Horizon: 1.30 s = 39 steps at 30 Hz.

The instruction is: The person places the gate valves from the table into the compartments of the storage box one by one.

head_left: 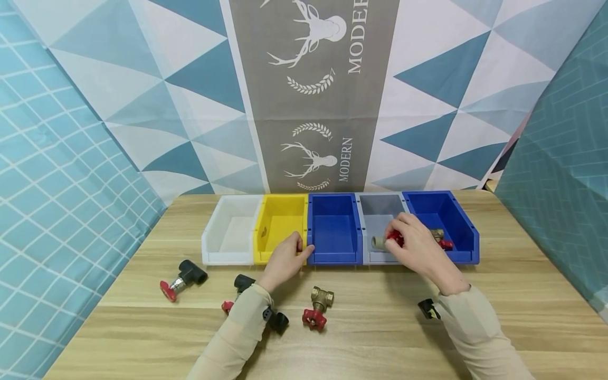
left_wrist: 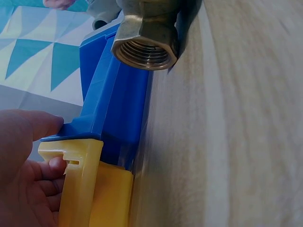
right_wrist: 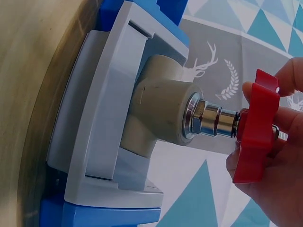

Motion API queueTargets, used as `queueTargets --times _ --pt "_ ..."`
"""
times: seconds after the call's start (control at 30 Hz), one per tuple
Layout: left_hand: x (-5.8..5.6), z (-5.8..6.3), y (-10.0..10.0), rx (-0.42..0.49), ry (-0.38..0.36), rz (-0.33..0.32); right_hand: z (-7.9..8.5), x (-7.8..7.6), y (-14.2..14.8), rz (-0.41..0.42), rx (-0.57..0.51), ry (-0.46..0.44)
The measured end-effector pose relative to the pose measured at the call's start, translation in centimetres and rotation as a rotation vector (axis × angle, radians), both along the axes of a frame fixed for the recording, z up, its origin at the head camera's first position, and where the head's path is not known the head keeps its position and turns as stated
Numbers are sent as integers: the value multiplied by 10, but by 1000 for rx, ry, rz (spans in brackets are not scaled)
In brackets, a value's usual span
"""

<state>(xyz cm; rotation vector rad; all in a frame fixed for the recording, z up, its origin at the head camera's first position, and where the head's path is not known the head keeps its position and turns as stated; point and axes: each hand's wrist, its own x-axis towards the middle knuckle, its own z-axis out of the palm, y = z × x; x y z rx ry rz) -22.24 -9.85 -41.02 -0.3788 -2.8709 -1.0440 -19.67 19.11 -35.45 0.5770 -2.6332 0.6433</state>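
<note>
My right hand (head_left: pixel 418 248) grips the red handwheel (right_wrist: pixel 258 127) of a grey plastic tee valve (right_wrist: pixel 161 109). The valve's body is at the front of the grey bin (head_left: pixel 380 257), its metal stem showing between body and wheel. My left hand (head_left: pixel 285 258) holds the front edges where the yellow bin (head_left: pixel 280 257) and the middle blue bin (head_left: pixel 334 257) meet. In the left wrist view, its thumb lies on the blue rim and its fingers curl behind the yellow rim. A brass valve (head_left: pixel 322 298) with a red handwheel lies on the table near that hand.
A white bin (head_left: pixel 230 258) ends the row at left. In the right-hand blue bin (head_left: pixel 463 257) lies a brass valve (head_left: pixel 437 234) with red handwheel. On the wooden table, one black valve (head_left: pixel 192 273) lies at left; another black valve (head_left: pixel 243 282) is partly hidden by the left sleeve.
</note>
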Motion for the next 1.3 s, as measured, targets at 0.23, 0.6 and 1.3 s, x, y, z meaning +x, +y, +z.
queueTargets --times 0.23,0.6,1.3 --pt "0 -1 0 5 6 -7 -4 -7 0 3 14 -15" --pt "0 -1 0 4 17 -10 -12 -16 1 34 37 -26" --pt "0 -2 0 4 6 -3 -25 -29 -3 -2 37 -128"
